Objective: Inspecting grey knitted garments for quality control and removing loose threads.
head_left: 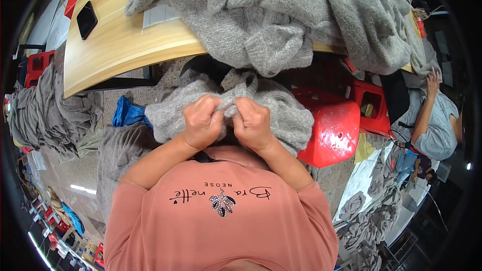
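Note:
A light grey knitted garment lies bunched across my lap, just below the table's front edge. My left hand is closed on a thick fold of it, knuckles up. Close beside it, my right hand grips the same fold in a fist. A short stretch of the knit runs between the two fists. What the fingertips press on underneath is hidden. Beyond my hands, a big heap of grey knitwear covers much of the wooden table, and part of it hangs over the edge.
A black phone lies on the table's left end. To my right stands a red plastic stool. A blue cloth and grey knit piles are at left. At far right, a co-worker's hand touches grey knit.

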A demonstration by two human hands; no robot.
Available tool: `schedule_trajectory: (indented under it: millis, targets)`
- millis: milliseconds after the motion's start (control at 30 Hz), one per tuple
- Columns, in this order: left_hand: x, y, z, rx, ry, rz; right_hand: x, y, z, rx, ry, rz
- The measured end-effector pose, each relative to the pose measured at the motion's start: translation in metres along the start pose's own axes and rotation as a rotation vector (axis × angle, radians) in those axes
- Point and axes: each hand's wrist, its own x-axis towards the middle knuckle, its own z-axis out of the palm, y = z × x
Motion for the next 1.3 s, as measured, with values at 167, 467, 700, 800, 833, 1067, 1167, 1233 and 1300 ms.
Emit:
schedule_trajectory:
  millis: [167, 467, 700, 800, 833, 1067, 1167, 1233, 1300]
  targets:
    - [0.003, -0.002, -0.001, 0.063, 0.021, 0.299, 0.006, -0.003, 0.001, 0.052, 0.032, 0.003]
    - [0.003, -0.004, 0.000, -0.135, -0.049, -0.004, 0.008, -0.002, -0.004, 0.096, 0.128, -0.119]
    - [0.003, -0.034, -0.009, -0.094, -0.483, -0.456, 0.001, 0.029, -0.031, -0.364, 0.071, -0.010]
    - [-0.006, -0.031, -0.017, -0.216, -0.413, -0.560, -0.013, 0.021, -0.040, -0.377, 0.086, 0.093]
    - [-0.006, -0.027, -0.017, -0.220, -0.416, -0.562, -0.014, 0.007, -0.042, -0.338, 0.113, 0.082]
    - [0.010, -0.017, -0.033, -0.635, -0.328, -0.797, -0.029, 0.018, -0.019, -0.447, -0.107, 0.173]
    - [0.009, -0.025, -0.050, -0.915, -0.289, -0.887, -0.033, 0.026, -0.029, -0.033, 0.037, 0.426]
    - [0.010, -0.025, -0.057, -1.056, -0.287, -0.885, -0.032, 0.030, -0.036, 0.013, -0.024, 0.372]
    - [0.013, -0.017, -0.056, -1.079, -0.269, -0.879, -0.030, 0.028, -0.035, 0.104, -0.082, 0.321]
